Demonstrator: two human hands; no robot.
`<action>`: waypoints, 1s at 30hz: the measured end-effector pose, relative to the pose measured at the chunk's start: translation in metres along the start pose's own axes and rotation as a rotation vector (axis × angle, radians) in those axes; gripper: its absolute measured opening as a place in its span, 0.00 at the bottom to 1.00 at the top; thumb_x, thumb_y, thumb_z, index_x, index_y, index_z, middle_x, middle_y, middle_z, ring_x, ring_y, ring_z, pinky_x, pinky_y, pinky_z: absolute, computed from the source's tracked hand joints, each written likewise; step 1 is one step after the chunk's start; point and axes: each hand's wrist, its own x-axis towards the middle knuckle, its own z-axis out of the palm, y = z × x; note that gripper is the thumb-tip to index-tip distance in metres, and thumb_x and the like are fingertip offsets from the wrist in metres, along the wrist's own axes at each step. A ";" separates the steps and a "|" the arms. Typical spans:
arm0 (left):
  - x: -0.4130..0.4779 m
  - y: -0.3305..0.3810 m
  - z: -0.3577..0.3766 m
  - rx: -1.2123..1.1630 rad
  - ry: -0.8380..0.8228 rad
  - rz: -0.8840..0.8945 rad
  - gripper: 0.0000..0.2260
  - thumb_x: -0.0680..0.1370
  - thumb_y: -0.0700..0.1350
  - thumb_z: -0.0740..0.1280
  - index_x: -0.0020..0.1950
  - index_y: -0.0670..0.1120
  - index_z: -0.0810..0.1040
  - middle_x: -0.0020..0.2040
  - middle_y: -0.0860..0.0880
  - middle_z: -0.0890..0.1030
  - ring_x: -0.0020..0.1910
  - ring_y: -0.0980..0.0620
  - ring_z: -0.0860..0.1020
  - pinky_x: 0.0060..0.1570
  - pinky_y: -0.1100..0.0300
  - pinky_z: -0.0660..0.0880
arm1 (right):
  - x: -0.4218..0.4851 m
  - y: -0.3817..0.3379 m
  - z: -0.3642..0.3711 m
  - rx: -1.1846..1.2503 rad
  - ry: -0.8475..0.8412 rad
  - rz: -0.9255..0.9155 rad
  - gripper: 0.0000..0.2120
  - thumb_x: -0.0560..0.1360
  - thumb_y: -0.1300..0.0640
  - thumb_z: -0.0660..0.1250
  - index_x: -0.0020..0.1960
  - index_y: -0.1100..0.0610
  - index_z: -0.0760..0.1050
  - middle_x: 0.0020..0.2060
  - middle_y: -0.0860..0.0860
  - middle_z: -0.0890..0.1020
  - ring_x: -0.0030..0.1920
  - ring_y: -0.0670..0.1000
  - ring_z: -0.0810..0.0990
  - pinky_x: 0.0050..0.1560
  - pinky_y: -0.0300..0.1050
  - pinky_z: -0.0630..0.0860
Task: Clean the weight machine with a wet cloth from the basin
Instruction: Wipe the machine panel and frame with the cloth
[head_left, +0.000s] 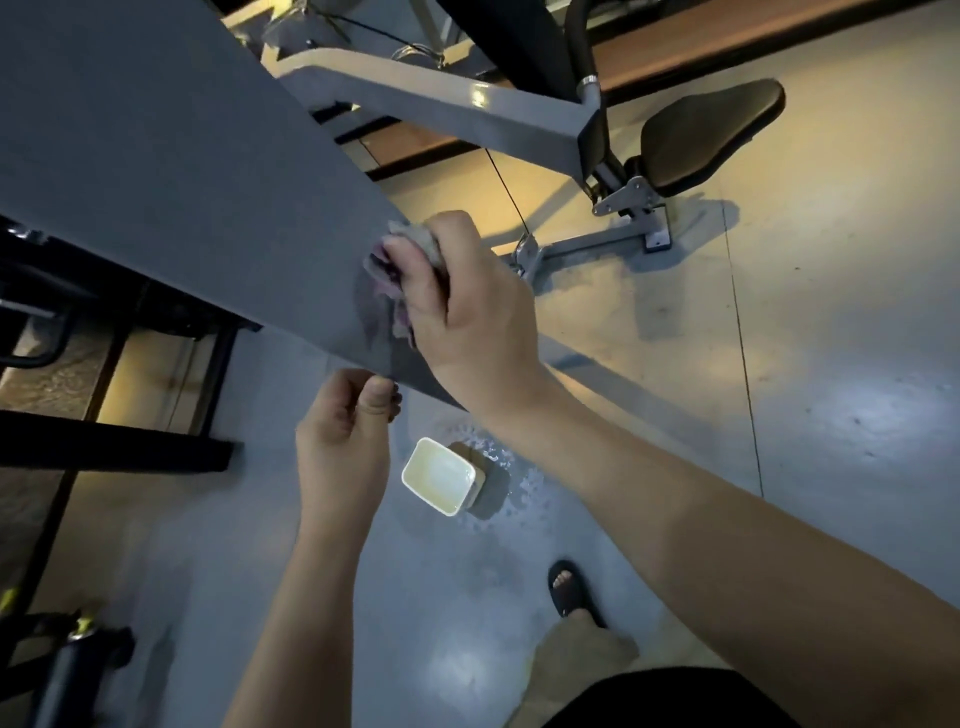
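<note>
Head view: the right hand (467, 312) is bunching the cloth (395, 270) in curled fingers against the grey weight machine (182, 182). The cloth is appearing soft, limp and wet, so a mid-bunch hold is suiting it. The left hand (343, 421) is curling beneath the machine's edge, grip indeterminate. The basin (413, 460) is sitting nearer, on the floor.

A grey glossy floor (779, 415) fills most of the view, with a thin dark seam (744, 338) running down its right part. Water droplets (519, 486) speckle it near the middle. A foot in a black slide sandal (569, 590) stands toward its lower edge. A brown wood-toned strip (727, 41) crosses the top right. Black frame bars (104, 441) stand at the left.
</note>
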 end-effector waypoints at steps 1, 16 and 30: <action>0.002 -0.003 -0.002 -0.005 -0.019 0.025 0.11 0.84 0.47 0.64 0.43 0.48 0.77 0.37 0.53 0.82 0.39 0.60 0.78 0.42 0.71 0.71 | 0.001 0.004 0.004 -0.028 0.033 0.014 0.18 0.82 0.45 0.60 0.47 0.60 0.75 0.35 0.49 0.79 0.37 0.57 0.80 0.33 0.47 0.70; 0.022 -0.028 -0.007 -0.155 -0.099 0.287 0.10 0.79 0.60 0.69 0.43 0.59 0.72 0.38 0.60 0.77 0.40 0.62 0.76 0.42 0.73 0.67 | -0.034 0.037 0.029 -0.179 0.225 0.278 0.14 0.85 0.49 0.55 0.43 0.55 0.67 0.31 0.43 0.71 0.34 0.48 0.72 0.34 0.46 0.66; 0.005 -0.031 0.009 -0.194 -0.073 0.216 0.08 0.82 0.51 0.68 0.48 0.49 0.76 0.45 0.46 0.81 0.43 0.51 0.78 0.45 0.66 0.71 | -0.090 0.060 0.031 -0.152 0.094 0.404 0.15 0.83 0.44 0.53 0.43 0.51 0.65 0.31 0.49 0.76 0.34 0.55 0.75 0.34 0.48 0.64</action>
